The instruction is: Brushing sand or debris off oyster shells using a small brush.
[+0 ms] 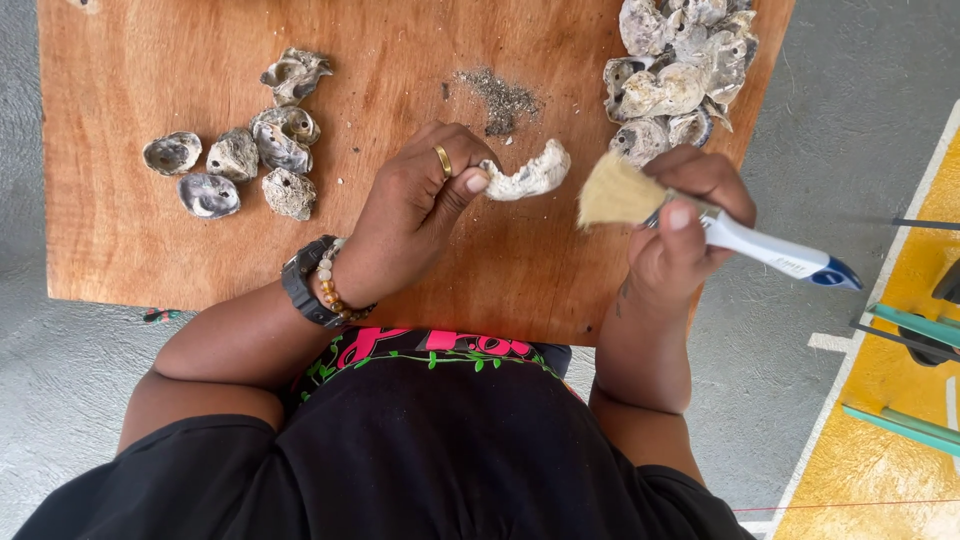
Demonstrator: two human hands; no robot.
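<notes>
My left hand [415, 215] pinches one end of a pale oyster shell [530, 172] and holds it against the wooden board [150, 260]. It wears a gold ring, a black watch and a bead bracelet. My right hand [680, 235] grips a paintbrush [700, 222] with a white and blue handle. Its tan bristles sit just right of the shell, close to it.
Several grey shells [245, 160] lie grouped on the board's left. A heap of shells [680, 70] sits at the top right. A small pile of grey grit [497, 97] lies above the held shell. Grey concrete floor surrounds the board; yellow floor and teal bars [915, 325] are at right.
</notes>
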